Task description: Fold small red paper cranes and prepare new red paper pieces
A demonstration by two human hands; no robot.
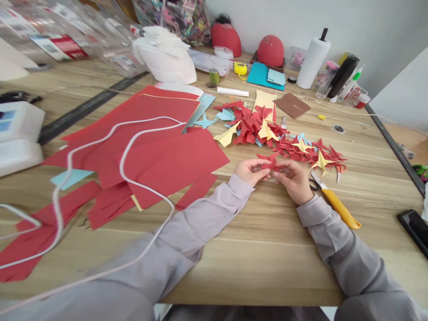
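Observation:
Between the fingertips of both hands is a small folded piece of red paper (272, 161), held just above the table. My left hand (250, 172) pinches its left side, and my right hand (293, 178) pinches its right side. The fingers hide part of the folds. Right behind the hands lies a heap of folded paper figures (249, 125), mostly red with some yellow and light blue. A second heap of pointed red figures (310, 151) spreads to the right. Beside my right wrist rest a yellow-handled cutter (341, 208) and black-handled scissors (314, 183).
Large red paper sheets (174, 156) and cut red strips (110, 203) cover the left side, with a white cable (125, 156) looping over them. Toward the back stand tissues (165, 55), a yellow tape measure (240, 68) and a white bottle (312, 62). A black phone (414, 229) lies at the right edge.

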